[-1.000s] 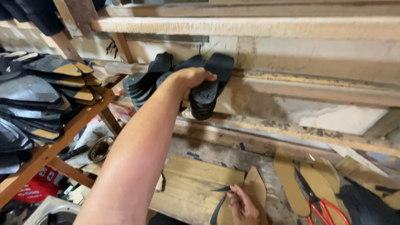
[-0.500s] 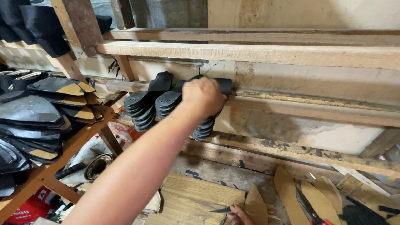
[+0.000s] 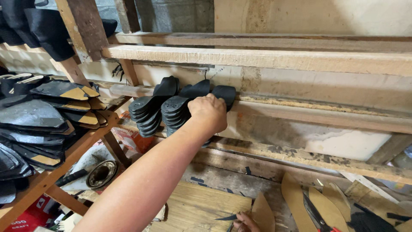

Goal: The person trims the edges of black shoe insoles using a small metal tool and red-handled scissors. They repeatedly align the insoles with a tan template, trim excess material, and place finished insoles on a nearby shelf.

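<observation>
At far left a wooden rack point(image 3: 64, 159) carries stacked black soles point(image 3: 34, 116), some with tan ends. Below it sit a tape roll point(image 3: 101, 174) and a red box point(image 3: 25, 217). Right of the rack, two stacks of black soles hang side by side over a wooden rail point(image 3: 300, 112) along the wall: the left stack point(image 3: 148, 111) and, just beside it, the right stack point(image 3: 178, 109). The left hand point(image 3: 209, 112), its arm reaching up from the lower left, is curled shut around a third bunch of soles point(image 3: 224, 93), pressing it against the right stack at the rail. At the bottom edge the right hand point(image 3: 244, 222) barely shows; whether it grips anything cannot be told, though it touches a tan insole point(image 3: 262, 212). Further right lie more tan insoles point(image 3: 296, 202) and red-handled scissors point(image 3: 315, 212).
</observation>
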Motion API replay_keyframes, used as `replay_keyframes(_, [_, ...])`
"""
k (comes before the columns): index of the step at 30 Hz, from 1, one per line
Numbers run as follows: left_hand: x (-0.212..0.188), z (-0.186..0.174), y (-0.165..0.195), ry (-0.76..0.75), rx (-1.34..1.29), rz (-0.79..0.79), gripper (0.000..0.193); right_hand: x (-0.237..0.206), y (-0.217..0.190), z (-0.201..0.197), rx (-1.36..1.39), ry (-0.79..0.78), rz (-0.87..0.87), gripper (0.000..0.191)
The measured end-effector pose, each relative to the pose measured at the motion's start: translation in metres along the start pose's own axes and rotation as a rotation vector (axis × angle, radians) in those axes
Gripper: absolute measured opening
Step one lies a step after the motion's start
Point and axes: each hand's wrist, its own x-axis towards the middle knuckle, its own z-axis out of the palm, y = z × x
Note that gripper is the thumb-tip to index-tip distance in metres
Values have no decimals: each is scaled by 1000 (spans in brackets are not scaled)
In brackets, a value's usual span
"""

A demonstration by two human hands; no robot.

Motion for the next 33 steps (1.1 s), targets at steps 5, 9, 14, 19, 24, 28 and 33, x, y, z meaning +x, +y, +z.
replay_keyframes(5, [-7,-6,1,-33,72,-9,45,-3,10,-1,-11,100,-1,43])
replay_keyframes(9, [-24,-13,0,101,149,118,41,-14,17,5,-13,271,-49,43])
replay_keyframes(14, [-93,18,-4,736,-154,657,55,-46,24,16,-3,414,-179,43])
replay_keyframes(19, [-184,115,-17,443,-535,628,44,-59,36,20,-9,441,-170,40])
replay_keyframes(24, [-209,217,-23,289,-674,214,43,-65,42,14,18,370,-69,25])
replay_keyframes(28, [-213,255,-30,300,-725,119,42,-65,35,2,109,347,-69,28])
replay_keyframes(33, [-209,262,-33,336,-677,132,33,-59,19,-46,359,301,-23,35])
